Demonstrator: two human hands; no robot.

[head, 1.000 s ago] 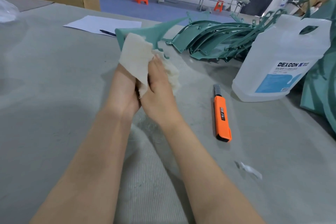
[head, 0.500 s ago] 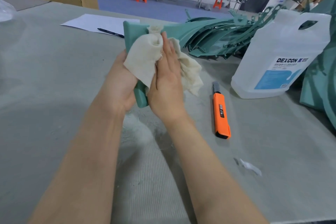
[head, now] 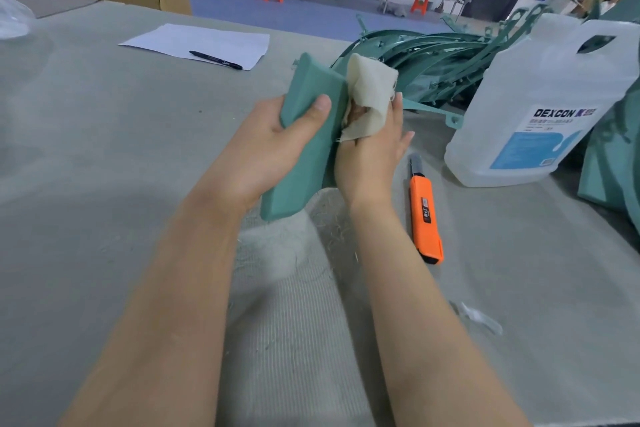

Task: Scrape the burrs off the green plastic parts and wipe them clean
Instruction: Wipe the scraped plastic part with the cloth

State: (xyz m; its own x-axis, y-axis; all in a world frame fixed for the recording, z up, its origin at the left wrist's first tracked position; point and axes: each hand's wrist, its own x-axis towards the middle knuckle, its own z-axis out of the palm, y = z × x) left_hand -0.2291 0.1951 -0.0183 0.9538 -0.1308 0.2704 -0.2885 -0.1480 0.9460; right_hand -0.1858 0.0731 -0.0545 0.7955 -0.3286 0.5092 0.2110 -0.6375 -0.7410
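1 head-worn wide-angle view, facing forward and down, close over both forearms, grey table (head: pixel 86 149) beyond

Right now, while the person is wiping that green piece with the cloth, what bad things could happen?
1. The orange utility knife lies on the table just beside the right hand; its blade end seems to point toward the hands, so a careless sweep might nick skin.
2. The left hand holds the green part only near one end, so it may slip.
3. The cloth might snag on the piled green parts behind.
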